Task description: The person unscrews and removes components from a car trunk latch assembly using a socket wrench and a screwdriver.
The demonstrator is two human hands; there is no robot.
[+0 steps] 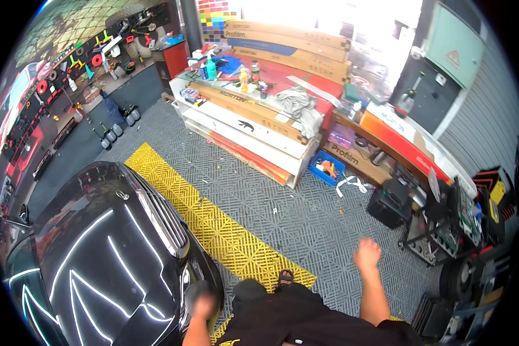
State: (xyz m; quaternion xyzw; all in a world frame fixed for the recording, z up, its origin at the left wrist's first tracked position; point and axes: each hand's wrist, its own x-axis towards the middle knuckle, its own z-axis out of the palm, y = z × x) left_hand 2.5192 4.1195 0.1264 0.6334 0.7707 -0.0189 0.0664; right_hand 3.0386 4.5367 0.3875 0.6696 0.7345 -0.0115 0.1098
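My left hand (203, 305) is beside the front corner of a glossy black car (106, 242), closed round a dark grey rounded object (198, 291). Motion blurs both, so its kind cannot be made out, nor whether it touches the car. On the other side of my body, my right hand (367, 254) hangs over the grey floor with its fingers curled into a loose fist. Nothing shows in it. The car's chrome-edged grille (166, 222) lies ahead of my left hand, and white light lines reflect in the bonnet.
A yellow floor strip (196, 213) runs past the car's front. Ahead stands a workbench (242, 130) with bottles, a grey cloth (301, 109) and long cartons. At right are a blue bin (327, 168), a black box (390, 202) and a tool cart (438, 233). Tools hang along the left wall.
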